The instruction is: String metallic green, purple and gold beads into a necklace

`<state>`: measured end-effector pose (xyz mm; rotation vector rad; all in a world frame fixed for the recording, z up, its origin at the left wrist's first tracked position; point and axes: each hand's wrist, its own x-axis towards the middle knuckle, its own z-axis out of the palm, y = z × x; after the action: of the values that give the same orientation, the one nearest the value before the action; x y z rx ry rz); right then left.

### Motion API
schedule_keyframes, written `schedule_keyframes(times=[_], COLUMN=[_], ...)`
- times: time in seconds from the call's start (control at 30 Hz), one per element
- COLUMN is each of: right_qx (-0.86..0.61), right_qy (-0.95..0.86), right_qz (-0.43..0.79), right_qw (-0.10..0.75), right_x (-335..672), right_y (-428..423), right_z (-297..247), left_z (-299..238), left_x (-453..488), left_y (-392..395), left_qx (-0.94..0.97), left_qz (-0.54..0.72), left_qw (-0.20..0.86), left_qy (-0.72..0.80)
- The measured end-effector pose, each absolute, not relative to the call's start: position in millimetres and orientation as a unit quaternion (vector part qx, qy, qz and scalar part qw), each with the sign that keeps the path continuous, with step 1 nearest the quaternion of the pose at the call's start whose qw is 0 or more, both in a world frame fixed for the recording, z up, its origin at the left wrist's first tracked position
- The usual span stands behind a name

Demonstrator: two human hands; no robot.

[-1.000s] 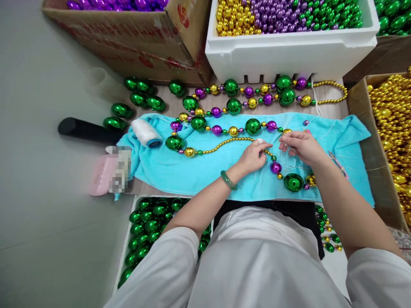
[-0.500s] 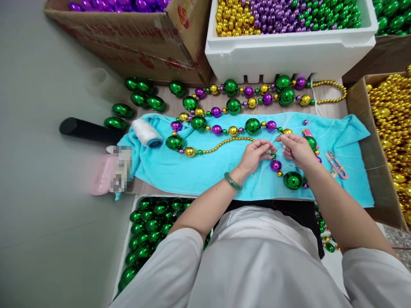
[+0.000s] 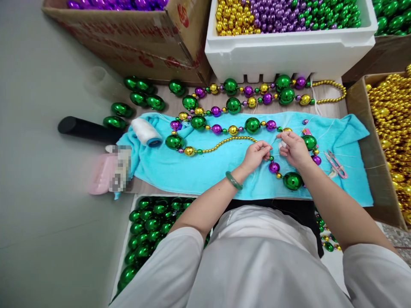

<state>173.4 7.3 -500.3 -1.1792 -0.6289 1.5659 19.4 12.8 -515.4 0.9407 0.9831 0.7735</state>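
Note:
A long bead necklace (image 3: 221, 128) of green, purple and gold balls loops across a turquoise towel (image 3: 192, 167). My left hand (image 3: 256, 155), with a green bangle on the wrist, pinches the strand where the small gold beads end. Close beside it, my right hand (image 3: 293, 148) is closed on the thin white thread of the same strand. A purple bead (image 3: 274, 167) and a large green ball (image 3: 292, 181) of the strand lie just below my hands. Another green ball (image 3: 309, 142) shows behind my right hand.
A white thread spool (image 3: 147, 132) lies at the towel's left end, pink snips (image 3: 337, 164) at its right. A white foam box (image 3: 289, 47) of mixed beads stands behind, cardboard boxes (image 3: 128, 38) beside it, gold beads (image 3: 390, 128) at right, and a tray of green balls (image 3: 144, 226) lower left.
Both hands have drawn slightly closer together and shifted a little up the towel. The end of the strand with the green ball moved with them.

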Motion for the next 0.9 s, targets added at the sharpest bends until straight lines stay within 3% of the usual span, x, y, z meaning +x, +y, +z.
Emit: schedule_keyframes(times=[0.2,0.7,0.9], right_qx=[-0.477,-0.483,-0.554], right_qy=[-0.300,-0.233,-0.312], right_qz=[0.663,0.631,0.597], right_qw=[0.492,0.560,0.490], right_x=[184,174,171], right_y=[10,8,10], right_z=[-497,-495,-501], left_z=[-515,-517,-514], left_x=[16,17,15], left_y=[15,16,19], left_qx=[0.441,0.483,0.603], left_qz=[0.339,0.320,0.306], left_qw=[0.689,0.657,0.565], left_qy=[0.465,0.482,0.473])
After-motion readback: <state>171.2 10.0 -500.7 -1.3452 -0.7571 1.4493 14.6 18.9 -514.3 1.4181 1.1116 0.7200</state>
